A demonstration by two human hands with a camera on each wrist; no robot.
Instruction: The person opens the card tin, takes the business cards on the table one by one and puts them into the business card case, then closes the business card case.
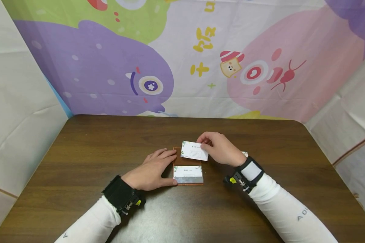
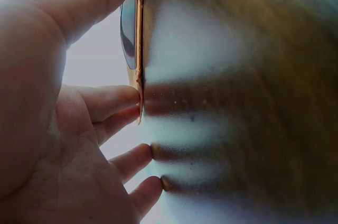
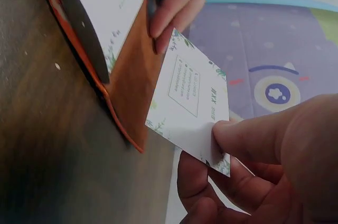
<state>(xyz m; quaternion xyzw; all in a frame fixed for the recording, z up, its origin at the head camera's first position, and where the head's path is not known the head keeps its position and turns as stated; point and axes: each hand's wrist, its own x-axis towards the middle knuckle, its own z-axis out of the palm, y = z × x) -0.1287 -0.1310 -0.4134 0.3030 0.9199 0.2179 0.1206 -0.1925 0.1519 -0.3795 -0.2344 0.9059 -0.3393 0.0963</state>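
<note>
A brown card holder (image 1: pixel 186 162) lies unfolded on the table. Its near half has a see-through pocket with a white business card (image 1: pixel 187 169) showing in it. My left hand (image 1: pixel 150 171) rests at the holder's left side, thumb at the near corner and fingertips along the far part of the edge. Between thumb and fingers, my right hand (image 1: pixel 222 148) pinches another white business card (image 3: pixel 187 97) by its right end. This card, printed with leaves and text, is held over the holder's bare brown far half (image 3: pixel 134 76), tilted in the right wrist view.
A white piece (image 1: pixel 245 154) shows behind my right wrist, mostly hidden. The dark wooden table (image 1: pixel 109 135) ends at a cartoon-printed cloth (image 1: pixel 194 94) at the back. White cloth walls (image 1: pixel 24 101) stand at both sides.
</note>
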